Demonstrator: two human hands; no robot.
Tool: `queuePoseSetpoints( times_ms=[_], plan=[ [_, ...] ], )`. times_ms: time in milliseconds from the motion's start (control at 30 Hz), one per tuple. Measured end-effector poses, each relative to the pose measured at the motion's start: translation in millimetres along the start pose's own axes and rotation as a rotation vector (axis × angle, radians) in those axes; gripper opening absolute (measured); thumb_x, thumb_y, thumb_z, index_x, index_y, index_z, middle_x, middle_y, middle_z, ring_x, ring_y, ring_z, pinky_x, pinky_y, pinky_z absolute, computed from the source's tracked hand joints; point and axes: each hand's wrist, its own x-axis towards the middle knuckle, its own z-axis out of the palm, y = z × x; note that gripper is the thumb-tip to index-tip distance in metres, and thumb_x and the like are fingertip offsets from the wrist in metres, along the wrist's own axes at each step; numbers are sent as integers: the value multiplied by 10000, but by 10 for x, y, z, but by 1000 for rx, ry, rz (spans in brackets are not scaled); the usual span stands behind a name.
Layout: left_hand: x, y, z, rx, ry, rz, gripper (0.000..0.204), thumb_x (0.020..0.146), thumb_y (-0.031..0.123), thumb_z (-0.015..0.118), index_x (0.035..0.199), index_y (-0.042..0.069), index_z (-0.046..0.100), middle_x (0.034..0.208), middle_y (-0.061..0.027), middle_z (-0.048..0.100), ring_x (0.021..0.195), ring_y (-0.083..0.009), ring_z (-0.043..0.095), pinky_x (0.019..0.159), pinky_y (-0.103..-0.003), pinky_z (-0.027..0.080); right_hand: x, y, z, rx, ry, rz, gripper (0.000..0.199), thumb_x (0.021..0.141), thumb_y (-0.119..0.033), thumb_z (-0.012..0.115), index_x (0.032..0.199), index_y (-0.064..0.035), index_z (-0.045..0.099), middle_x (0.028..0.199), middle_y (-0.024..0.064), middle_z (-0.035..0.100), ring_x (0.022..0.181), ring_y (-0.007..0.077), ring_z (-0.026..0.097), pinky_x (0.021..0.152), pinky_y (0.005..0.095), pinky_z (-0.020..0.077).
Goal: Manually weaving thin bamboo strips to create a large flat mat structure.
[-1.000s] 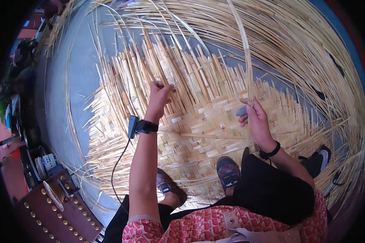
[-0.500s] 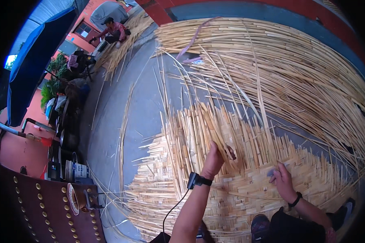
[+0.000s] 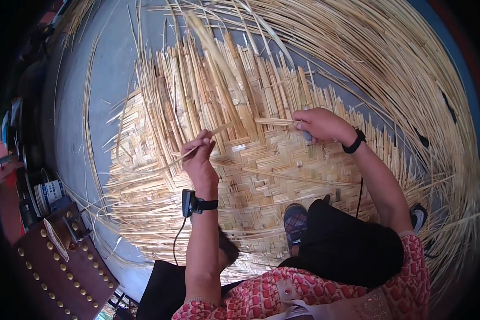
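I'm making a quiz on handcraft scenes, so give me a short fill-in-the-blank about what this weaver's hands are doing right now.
1. The left hand pinches a thin pale bamboo ____.
2. The right hand rests on the flat woven bamboo mat with a black band on its ____.
3. Both hands work above the mat, which lies on the grey ____.

Missing words: strip; wrist; floor
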Motion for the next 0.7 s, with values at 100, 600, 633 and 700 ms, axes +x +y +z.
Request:
queuePoseSetpoints(
  times_ms=[100,600,633,700],
  plan=[
    [-210,-178,-104,56,229,-175,142,888,-34,643,979,30,553,1058,-163,677,971,-224,672,738,-306,616,-10,-106,27,-634,-59,-81,131,926,-169,609,1023,-81,604,765,60,676,552,163,656,555,302,519],
    [65,-392,952,731,-456,-86,409,1010,347,532,913,-14,700,714,-107,660,660,-154,641,612,-323,499,154,-111,-193,239,183,-220,376,999,-294,548,1295,-62,569,804,40,621,729,102,640,574,266,519],
    [133,-399,844,792,-542,27,397,1017,333,513,958,-14,697,730,-137,664,651,-219,649,640,-356,508,344,28,-15,146,259,-331,293,962,-186,553,1214,-44,596,738,85,624,722,206,660,613,355,530],
    [120,-281,946,820,-715,297,396,1031,312,458,941,-23,649,731,-225,625,679,-397,612,645,-438,484,555,49,175,-109,393,-337,254,938,-123,527,1162,-24,595,772,120,636,753,282,656,659,405,525]
  ],
)
